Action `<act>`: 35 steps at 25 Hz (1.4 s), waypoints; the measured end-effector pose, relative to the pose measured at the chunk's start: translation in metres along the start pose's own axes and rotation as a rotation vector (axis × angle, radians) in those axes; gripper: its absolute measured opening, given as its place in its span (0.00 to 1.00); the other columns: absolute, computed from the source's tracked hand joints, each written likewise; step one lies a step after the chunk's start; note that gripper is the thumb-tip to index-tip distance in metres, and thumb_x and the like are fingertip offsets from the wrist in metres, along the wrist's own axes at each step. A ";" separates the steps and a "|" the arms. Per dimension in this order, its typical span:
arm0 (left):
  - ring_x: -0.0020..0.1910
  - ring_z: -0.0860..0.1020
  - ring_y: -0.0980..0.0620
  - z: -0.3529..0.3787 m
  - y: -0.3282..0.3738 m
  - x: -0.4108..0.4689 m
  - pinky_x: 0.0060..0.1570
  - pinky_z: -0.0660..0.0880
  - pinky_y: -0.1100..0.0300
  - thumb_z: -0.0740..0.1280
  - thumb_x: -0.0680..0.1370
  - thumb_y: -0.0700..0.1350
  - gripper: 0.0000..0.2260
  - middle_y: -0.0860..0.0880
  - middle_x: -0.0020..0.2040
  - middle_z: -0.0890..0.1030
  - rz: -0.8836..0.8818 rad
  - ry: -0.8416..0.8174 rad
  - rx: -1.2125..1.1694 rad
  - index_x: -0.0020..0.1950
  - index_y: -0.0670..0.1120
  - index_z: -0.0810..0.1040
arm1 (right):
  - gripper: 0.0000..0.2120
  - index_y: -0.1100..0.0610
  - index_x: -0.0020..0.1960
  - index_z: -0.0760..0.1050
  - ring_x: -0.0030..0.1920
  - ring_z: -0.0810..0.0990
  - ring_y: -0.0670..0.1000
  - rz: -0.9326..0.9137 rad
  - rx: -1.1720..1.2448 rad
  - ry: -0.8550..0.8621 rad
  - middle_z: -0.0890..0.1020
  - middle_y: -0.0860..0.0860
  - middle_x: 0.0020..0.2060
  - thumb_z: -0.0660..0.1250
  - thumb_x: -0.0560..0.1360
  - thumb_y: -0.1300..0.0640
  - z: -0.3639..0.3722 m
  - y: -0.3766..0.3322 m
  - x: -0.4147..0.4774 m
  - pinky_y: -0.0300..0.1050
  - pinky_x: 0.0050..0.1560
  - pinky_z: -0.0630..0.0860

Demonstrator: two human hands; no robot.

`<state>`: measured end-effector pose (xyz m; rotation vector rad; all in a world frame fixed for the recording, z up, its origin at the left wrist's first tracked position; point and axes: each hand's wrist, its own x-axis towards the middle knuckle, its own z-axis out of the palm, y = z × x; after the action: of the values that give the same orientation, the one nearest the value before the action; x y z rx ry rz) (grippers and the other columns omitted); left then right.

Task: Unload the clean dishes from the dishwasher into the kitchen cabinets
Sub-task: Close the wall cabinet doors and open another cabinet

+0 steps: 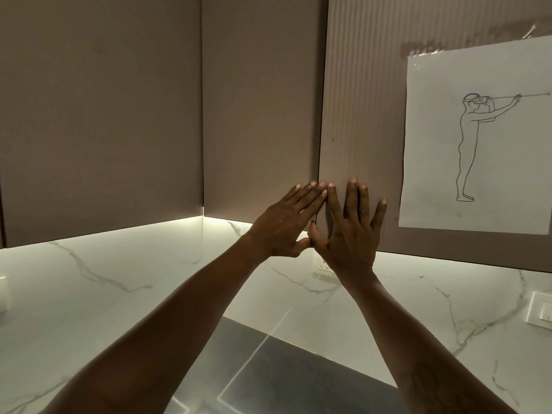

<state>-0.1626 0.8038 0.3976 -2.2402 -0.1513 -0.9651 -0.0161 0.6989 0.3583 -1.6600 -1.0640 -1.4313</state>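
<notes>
1. A home kitchen is shown.
2. Plain brown wall cabinets point(101, 115) are hung around a corner.
3. A marble-look wall point(119, 279) is lit by a light strip point(104, 236) beneath them.
4. A dark glossy counter point(286, 372) and a wall switch point(542, 313) are seen below.

No legible text, brand or number is found. One sign is noted: line-drawn standing figure in headset, arms held out, on a white sheet point(478, 162) taped to a cabinet door point(361, 115).
</notes>
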 end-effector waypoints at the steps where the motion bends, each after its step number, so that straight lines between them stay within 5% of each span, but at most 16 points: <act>1: 0.82 0.50 0.44 0.006 -0.002 0.003 0.80 0.51 0.48 0.65 0.78 0.60 0.41 0.41 0.82 0.53 0.003 0.006 -0.004 0.82 0.39 0.54 | 0.39 0.50 0.81 0.56 0.81 0.49 0.59 -0.002 -0.008 0.007 0.53 0.57 0.81 0.58 0.77 0.32 0.005 0.002 0.001 0.68 0.77 0.50; 22: 0.82 0.51 0.44 0.058 -0.021 0.027 0.80 0.51 0.49 0.66 0.77 0.62 0.42 0.41 0.82 0.54 0.038 0.021 -0.038 0.82 0.40 0.54 | 0.40 0.50 0.82 0.55 0.81 0.48 0.59 0.017 -0.155 -0.027 0.53 0.58 0.81 0.57 0.77 0.30 0.040 0.012 0.007 0.68 0.77 0.48; 35: 0.82 0.53 0.45 -0.037 -0.030 -0.045 0.80 0.50 0.49 0.64 0.79 0.63 0.40 0.43 0.82 0.56 -0.131 -0.043 0.025 0.82 0.40 0.55 | 0.35 0.54 0.79 0.61 0.79 0.60 0.57 -0.012 0.161 0.004 0.63 0.55 0.79 0.62 0.78 0.38 -0.004 -0.028 0.013 0.66 0.77 0.51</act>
<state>-0.2275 0.8099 0.4013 -2.2518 -0.3303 -0.9784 -0.0424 0.7095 0.3709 -1.5376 -1.1570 -1.3198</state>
